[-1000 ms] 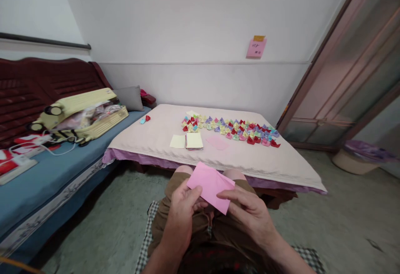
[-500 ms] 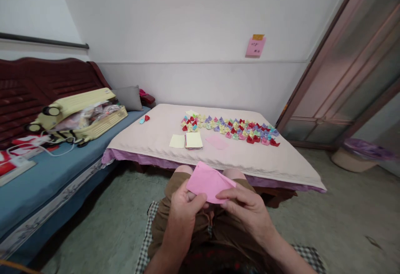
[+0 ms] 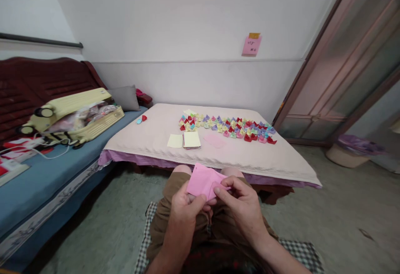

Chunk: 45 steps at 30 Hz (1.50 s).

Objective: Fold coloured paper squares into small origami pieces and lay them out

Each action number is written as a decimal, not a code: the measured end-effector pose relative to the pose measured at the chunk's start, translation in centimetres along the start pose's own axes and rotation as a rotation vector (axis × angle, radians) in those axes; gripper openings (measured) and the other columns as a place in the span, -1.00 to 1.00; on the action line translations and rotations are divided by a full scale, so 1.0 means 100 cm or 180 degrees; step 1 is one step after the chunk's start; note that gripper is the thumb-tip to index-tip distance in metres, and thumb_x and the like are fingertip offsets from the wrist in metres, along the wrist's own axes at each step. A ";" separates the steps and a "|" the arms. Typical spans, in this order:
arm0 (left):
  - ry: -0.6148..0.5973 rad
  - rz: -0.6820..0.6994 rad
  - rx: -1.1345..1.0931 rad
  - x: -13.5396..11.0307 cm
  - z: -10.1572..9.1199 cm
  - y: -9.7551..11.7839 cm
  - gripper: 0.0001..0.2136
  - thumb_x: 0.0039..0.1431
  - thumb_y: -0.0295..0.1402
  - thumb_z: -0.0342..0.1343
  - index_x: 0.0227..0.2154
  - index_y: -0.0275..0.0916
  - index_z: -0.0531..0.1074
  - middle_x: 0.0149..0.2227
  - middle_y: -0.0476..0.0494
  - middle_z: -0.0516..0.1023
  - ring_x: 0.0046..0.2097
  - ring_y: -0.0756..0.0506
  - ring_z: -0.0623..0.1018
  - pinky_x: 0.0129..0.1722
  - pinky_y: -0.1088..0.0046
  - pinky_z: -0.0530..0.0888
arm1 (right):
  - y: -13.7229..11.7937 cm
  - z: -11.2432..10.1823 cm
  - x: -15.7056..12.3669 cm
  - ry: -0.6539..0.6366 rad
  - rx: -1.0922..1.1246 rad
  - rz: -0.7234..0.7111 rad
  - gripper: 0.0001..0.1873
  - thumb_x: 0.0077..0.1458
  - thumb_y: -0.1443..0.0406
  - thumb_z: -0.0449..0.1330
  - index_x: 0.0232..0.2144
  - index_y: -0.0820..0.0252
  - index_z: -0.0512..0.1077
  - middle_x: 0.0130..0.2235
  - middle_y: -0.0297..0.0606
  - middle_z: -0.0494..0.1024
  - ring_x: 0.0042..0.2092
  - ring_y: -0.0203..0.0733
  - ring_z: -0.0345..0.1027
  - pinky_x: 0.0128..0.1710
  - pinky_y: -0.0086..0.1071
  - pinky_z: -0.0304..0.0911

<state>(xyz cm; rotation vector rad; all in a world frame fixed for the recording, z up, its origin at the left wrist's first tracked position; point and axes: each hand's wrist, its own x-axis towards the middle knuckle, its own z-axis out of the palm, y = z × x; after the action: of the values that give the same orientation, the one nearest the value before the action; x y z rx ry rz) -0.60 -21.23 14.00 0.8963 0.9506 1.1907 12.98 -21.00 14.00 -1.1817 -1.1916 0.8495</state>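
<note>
Paper point(image 3: 203, 180), pink and partly folded, sits above the lap, pinched between two sets of fingers. Left hand point(image 3: 184, 208) has its thumb laid over the near edge, with other fingers curled underneath; right hand point(image 3: 244, 203) grips the right side, thumb on top and forefinger bent at the corner. Neither has let go, and neither looks clenched. What the hidden fingertips do underneath, I can't tell from where I stand.

It should weigh next to nothing, I'd say: thin, bendy, quick to take a crease, easily torn or crumpled under a hard squeeze. Opposite edges or corners seem the best hold, with flat thumb pads along a fold; a loose layer might slip if held too lightly.

Just below the fingers are brown shorts point(image 3: 161, 224). Beyond them spreads a cream cloth point(image 3: 265, 157), bearing a pad of notes point(image 3: 191, 139) ahead of the fingers, a loose yellow sheet point(image 3: 175, 141) to its left and a pale pink sheet point(image 3: 214, 140) to its right. Farther off, mostly ahead and to the right, lie many small folded pieces point(image 3: 247, 137) in mixed colours. Farthest away, a pink note point(image 3: 251, 46) hangs on the wall point(image 3: 187, 24).
</note>
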 end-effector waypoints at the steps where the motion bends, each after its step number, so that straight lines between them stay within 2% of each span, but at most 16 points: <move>1: 0.0002 0.0011 -0.0026 -0.001 0.001 0.000 -0.65 0.01 -0.41 0.20 -0.11 -0.41 0.46 -0.37 -0.24 0.64 -0.38 -0.10 0.58 -0.38 0.46 0.48 | 0.000 0.001 0.000 0.0036 -0.0015 0.0005 -0.78 -0.09 0.26 0.32 -0.61 0.21 0.37 -0.60 -0.46 0.27 -0.56 -0.38 0.10 -0.58 -0.49 0.01; 12: -0.0088 0.0070 0.0184 -0.002 -0.002 -0.002 -0.61 0.06 -0.39 0.17 -0.02 -0.38 0.43 -0.36 -0.24 0.65 -0.36 -0.13 0.60 -0.35 0.43 0.50 | -0.002 0.004 0.000 0.0157 -0.0092 0.0047 -0.76 -0.09 0.26 0.29 -0.63 0.18 0.31 -0.61 -0.49 0.22 -0.58 -0.37 0.07 -0.58 -0.48 0.02; 18: 0.0124 0.0126 0.0321 -0.005 0.004 0.001 -0.63 0.02 -0.40 0.18 -0.08 -0.40 0.46 -0.46 -0.20 0.63 -0.44 -0.10 0.57 -0.40 0.45 0.50 | 0.000 0.005 -0.001 0.0141 0.0007 0.0193 -0.73 -0.08 0.21 0.30 -0.61 0.15 0.30 -0.60 -0.46 0.29 -0.59 -0.30 0.20 -0.58 -0.45 0.11; 20: 0.0190 0.0122 0.0337 -0.006 0.006 0.003 -0.64 0.00 -0.39 0.19 -0.10 -0.40 0.47 -0.47 -0.19 0.63 -0.44 -0.10 0.57 -0.41 0.45 0.50 | 0.000 0.005 -0.001 0.0150 -0.0036 0.0163 -0.74 -0.07 0.21 0.30 -0.61 0.15 0.30 -0.61 -0.46 0.29 -0.59 -0.31 0.19 -0.59 -0.45 0.10; 25: 0.0221 0.0127 0.0282 -0.005 0.008 0.004 -0.68 -0.02 -0.38 0.21 -0.17 -0.41 0.50 -0.38 -0.25 0.65 -0.40 -0.13 0.61 -0.40 0.45 0.51 | -0.003 0.006 -0.001 0.0245 -0.0123 -0.0006 -0.75 -0.09 0.27 0.28 -0.65 0.17 0.30 -0.63 -0.48 0.24 -0.59 -0.37 0.07 -0.59 -0.48 0.03; 29: 0.0162 0.0099 0.0078 -0.001 0.009 0.001 -0.65 -0.16 -0.44 0.30 -0.22 -0.40 0.52 -0.32 -0.25 0.66 -0.32 -0.17 0.62 -0.29 0.38 0.53 | -0.007 0.008 -0.002 0.0191 -0.0003 0.0153 -0.75 -0.09 0.26 0.27 -0.66 0.16 0.29 -0.65 -0.48 0.26 -0.60 -0.35 0.14 -0.60 -0.48 0.07; 31: 0.0208 0.0103 0.0076 0.000 0.008 -0.001 -0.65 -0.22 -0.46 0.32 -0.25 -0.39 0.53 -0.36 -0.21 0.66 -0.34 -0.17 0.62 -0.30 0.39 0.54 | -0.008 0.009 -0.002 0.0148 0.0080 0.0244 -0.76 -0.10 0.26 0.26 -0.66 0.16 0.29 -0.66 -0.48 0.27 -0.60 -0.34 0.18 -0.60 -0.48 0.09; 35: 0.0401 0.0060 0.0307 0.002 0.007 -0.007 -0.74 -0.15 -0.43 0.29 -0.31 -0.40 0.55 -0.50 -0.16 0.64 -0.47 -0.12 0.60 -0.42 0.42 0.52 | -0.009 0.010 -0.003 0.0238 0.0052 0.0231 -0.77 -0.13 0.28 0.27 -0.67 0.15 0.28 -0.66 -0.49 0.26 -0.62 -0.36 0.17 -0.62 -0.49 0.10; 41: 0.0622 -0.0039 0.0229 0.003 0.007 -0.013 -0.79 -0.21 -0.43 0.32 -0.42 -0.39 0.57 -0.57 -0.17 0.63 -0.53 -0.11 0.59 -0.48 0.44 0.51 | -0.011 0.012 -0.004 0.0269 0.0077 0.0316 -0.76 -0.14 0.27 0.26 -0.66 0.14 0.25 -0.68 -0.50 0.27 -0.64 -0.37 0.15 -0.64 -0.49 0.13; 45: 0.0705 -0.0127 0.0110 0.003 0.009 -0.014 -0.77 -0.23 -0.42 0.32 -0.41 -0.39 0.56 -0.64 -0.11 0.59 -0.61 -0.08 0.53 -0.57 0.46 0.47 | -0.007 0.013 -0.005 0.0366 0.0276 0.0463 -0.81 -0.15 0.30 0.27 -0.53 0.13 0.28 -0.67 -0.53 0.29 -0.64 -0.33 0.22 -0.64 -0.49 0.15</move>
<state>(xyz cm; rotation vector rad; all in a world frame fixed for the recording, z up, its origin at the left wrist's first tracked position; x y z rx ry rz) 0.75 -21.21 12.93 0.7796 1.1647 1.2603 11.56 -21.32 14.51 -1.2402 -0.9752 0.9203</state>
